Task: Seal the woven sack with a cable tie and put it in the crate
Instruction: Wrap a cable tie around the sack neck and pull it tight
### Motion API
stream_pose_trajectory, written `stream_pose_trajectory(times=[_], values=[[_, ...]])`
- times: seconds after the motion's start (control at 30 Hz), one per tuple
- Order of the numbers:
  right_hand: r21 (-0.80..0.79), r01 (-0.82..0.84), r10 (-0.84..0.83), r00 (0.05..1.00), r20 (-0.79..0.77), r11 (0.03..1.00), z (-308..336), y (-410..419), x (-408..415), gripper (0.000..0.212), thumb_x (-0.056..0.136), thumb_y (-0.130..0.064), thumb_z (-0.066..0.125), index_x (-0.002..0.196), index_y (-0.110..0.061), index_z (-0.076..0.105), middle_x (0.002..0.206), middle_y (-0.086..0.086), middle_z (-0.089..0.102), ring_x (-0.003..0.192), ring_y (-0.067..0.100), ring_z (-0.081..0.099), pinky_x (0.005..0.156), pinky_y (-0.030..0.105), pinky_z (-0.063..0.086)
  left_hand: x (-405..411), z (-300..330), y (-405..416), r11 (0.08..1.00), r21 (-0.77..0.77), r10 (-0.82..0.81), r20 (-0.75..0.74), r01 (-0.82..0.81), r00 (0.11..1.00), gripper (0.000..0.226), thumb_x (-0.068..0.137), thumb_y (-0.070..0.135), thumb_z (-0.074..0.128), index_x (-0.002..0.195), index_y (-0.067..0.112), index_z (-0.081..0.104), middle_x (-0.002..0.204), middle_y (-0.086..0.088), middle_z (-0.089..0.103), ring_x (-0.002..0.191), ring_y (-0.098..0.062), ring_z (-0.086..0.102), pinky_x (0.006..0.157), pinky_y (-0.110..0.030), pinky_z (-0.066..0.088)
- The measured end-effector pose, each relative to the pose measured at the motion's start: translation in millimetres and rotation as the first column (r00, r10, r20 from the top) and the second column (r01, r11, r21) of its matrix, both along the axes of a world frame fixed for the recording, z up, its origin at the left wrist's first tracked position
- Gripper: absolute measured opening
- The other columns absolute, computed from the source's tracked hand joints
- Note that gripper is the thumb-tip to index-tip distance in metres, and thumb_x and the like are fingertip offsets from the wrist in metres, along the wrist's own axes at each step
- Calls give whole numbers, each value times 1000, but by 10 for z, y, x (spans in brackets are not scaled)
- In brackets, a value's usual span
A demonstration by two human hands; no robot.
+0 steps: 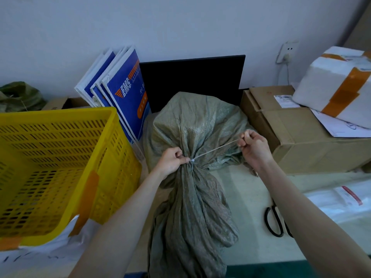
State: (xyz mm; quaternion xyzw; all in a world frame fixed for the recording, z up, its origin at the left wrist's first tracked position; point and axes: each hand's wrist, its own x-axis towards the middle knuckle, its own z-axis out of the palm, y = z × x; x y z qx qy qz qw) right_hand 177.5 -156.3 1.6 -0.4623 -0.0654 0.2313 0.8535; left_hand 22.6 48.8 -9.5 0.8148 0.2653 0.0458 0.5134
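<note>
A grey-green woven sack (196, 125) lies on the table in front of me, its neck gathered and its loose mouth trailing toward me. A white cable tie (214, 150) circles the neck. My left hand (172, 161) pinches the tie's head at the gathered neck. My right hand (254, 148) grips the tie's free tail, which is stretched taut up and to the right. The yellow slatted crate (60, 157) stands to the left of the sack, open at the top.
Blue-and-white envelopes (122, 93) lean between crate and sack. A black panel (192, 77) stands behind. Cardboard boxes (301, 135) and a taped white foam box (337, 85) sit right. Black scissors (275, 219) lie under my right forearm. Plastic mailers (341, 199) lie at right.
</note>
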Motion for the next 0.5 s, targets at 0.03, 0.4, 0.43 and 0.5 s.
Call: stream_pose_trajectory(times=[0.03,0.4,0.43,0.5], values=[[5,11,-11,1000,-3,1000,14,-5,15,33,98,5,31,70,-8,43,73,5,43,51,10,37,53,19,37,-7,0,5,1000,4,-3,5,3,1000,44,87,5,63,66,18,27,69,-4,47,75,0,64,60,-13,38],[69,123,-118,991,-70,990,75,-75,147,35,96,9,31,67,-8,43,72,5,43,45,7,37,51,19,37,-45,0,54,992,122,-19,24,16,1000,47,85,6,67,63,18,27,66,-6,44,89,-15,69,76,-33,43],[70,126,-121,990,-73,990,75,-101,154,35,96,9,30,67,-8,42,72,5,43,44,7,37,50,19,37,-44,1,53,990,136,-27,14,25,1000,47,85,7,67,63,17,27,65,-6,44,87,-15,69,75,-33,43],[79,130,-123,988,-89,988,66,-144,169,35,95,10,30,67,-8,42,71,5,42,44,7,37,50,19,36,-43,1,56,984,173,-43,-11,44,999,46,85,11,68,62,17,28,61,-2,44,73,-16,62,70,-32,40]])
